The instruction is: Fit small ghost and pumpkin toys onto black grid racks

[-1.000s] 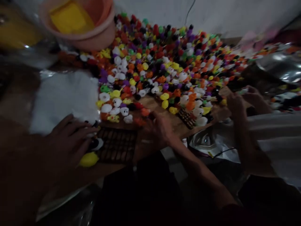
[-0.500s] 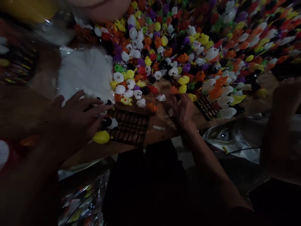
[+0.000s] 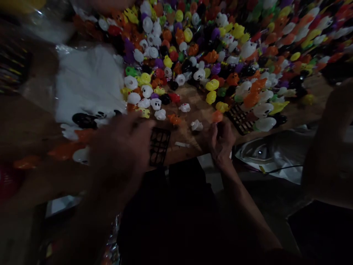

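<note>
orange toy (image 3: pixel 217 116) is gripped by right-hand fingers (image 3: pixel 213 134); left-hand fingers (image 3: pixel 143 129) are too blurred to tell.

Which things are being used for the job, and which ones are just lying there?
Seemingly in use:
- right hand, fingertips at an orange toy; grip unclear
- left hand, blurred, partly covering the black tray
- toy heap, probably

Probably just lying about:
- white bag, beyond the left hand
- white strip, right of the black tray
</note>
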Available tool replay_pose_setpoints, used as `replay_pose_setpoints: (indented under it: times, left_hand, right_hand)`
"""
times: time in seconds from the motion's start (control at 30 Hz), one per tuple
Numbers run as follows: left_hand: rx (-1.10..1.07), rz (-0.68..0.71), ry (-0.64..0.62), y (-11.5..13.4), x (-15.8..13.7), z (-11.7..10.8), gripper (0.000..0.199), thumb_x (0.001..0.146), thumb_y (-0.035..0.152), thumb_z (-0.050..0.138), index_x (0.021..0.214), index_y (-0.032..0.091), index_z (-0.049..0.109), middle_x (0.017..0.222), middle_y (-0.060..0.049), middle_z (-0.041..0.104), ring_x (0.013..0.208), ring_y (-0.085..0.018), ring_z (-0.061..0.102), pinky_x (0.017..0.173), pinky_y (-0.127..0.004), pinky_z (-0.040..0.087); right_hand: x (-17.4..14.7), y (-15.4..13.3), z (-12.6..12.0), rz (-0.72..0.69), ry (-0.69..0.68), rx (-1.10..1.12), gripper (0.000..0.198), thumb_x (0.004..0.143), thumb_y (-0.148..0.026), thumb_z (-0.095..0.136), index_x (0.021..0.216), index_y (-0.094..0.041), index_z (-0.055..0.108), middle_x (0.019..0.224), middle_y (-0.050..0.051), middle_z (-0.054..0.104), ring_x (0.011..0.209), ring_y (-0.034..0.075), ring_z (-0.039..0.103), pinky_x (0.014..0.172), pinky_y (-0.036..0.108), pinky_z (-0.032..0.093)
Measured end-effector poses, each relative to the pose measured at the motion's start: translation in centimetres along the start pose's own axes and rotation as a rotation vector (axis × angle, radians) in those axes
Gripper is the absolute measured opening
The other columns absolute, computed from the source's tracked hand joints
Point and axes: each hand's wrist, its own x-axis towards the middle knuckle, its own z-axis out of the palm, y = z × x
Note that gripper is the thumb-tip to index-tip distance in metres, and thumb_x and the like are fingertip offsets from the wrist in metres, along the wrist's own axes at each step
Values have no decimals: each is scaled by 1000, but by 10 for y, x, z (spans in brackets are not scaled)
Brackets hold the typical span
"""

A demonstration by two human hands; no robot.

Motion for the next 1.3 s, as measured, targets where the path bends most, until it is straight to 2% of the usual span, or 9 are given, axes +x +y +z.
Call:
replay_pose_setpoints:
  times: [0.17, 0.3, 0.4, 0.57, 0.7, 0.83, 0.97, 1.1, 1.3]
  left_hand:
    - [27, -4, -258, 49, 31, 77, 58, 97, 12, 40, 155, 19, 41, 163, -13, 41, 123, -30, 66, 90, -38, 61]
    - [36, -108, -347, 36, 52, 100, 45, 99, 16, 43, 141, 16, 56, 142, -16, 60, 109, -34, 71, 89, -47, 61]
    - [-119, -34, -207, 22, 51, 100, 37, 95, 23, 57, 130, 18, 64, 131, -14, 62, 114, -32, 67, 96, -44, 58]
    - [-462, 77, -10, 10, 37, 91, 33, 94, 29, 57, 123, 18, 68, 118, -11, 63, 114, -24, 63, 103, -37, 53]
    - [-774, -29, -116, 11, 26, 82, 39, 96, 42, 60, 126, 19, 69, 122, -10, 69, 111, -23, 65, 101, -36, 52]
    - [-985, -185, -274, 13, 16, 76, 52, 93, 52, 64, 131, 16, 67, 116, -10, 74, 94, -21, 69, 85, -29, 55]
    - [-991, -177, -292, 11, 9, 74, 52, 91, 54, 65, 128, 17, 69, 112, -8, 75, 92, -20, 69, 81, -27, 54]
    - [-842, -31, -355, 10, 9, 68, 46, 92, 58, 65, 124, 25, 72, 121, -7, 73, 111, -25, 68, 97, -34, 54]
    - [-617, 190, -315, 27, 9, 59, 63, 94, 74, 49, 122, 23, 74, 117, -9, 76, 107, -27, 72, 93, -35, 60]
  right_hand:
    - [-19, -9, -2, -137, -203, 102, 30, 104, -34, 46, 111, -18, 70, 97, 10, 77, 84, 20, 74, 76, 31, 58]
    - [-13, -2, 7, -135, -323, 177, 26, 103, -32, 51, 111, -20, 72, 104, 9, 79, 94, 21, 75, 86, 32, 59]
    - [-3, 2, 11, -165, -323, 229, 24, 101, -31, 54, 109, -19, 73, 103, 9, 79, 93, 21, 75, 86, 31, 59]
    - [8, -6, 1, -229, -320, 256, 26, 102, -34, 55, 109, -17, 74, 99, 9, 79, 88, 19, 74, 79, 28, 58]
    - [8, -14, -12, -282, -443, 258, 26, 103, -34, 56, 109, -17, 75, 98, 8, 79, 84, 17, 73, 76, 26, 56]
    - [7, -18, -22, -342, -524, 218, 28, 104, -34, 54, 112, -17, 74, 93, 7, 77, 82, 17, 71, 72, 26, 52]
    - [11, -22, -32, -419, -572, 101, 32, 105, -40, 52, 111, -18, 74, 91, 7, 74, 77, 16, 67, 65, 25, 45]
    - [13, -29, -43, -534, -631, 4, 30, 107, -37, 49, 117, -18, 70, 101, 9, 73, 82, 16, 67, 67, 26, 44]
    - [-11, -16, -48, -571, -662, -60, 19, 106, -29, 50, 103, -16, 64, 91, 7, 70, 75, 14, 64, 61, 25, 43]
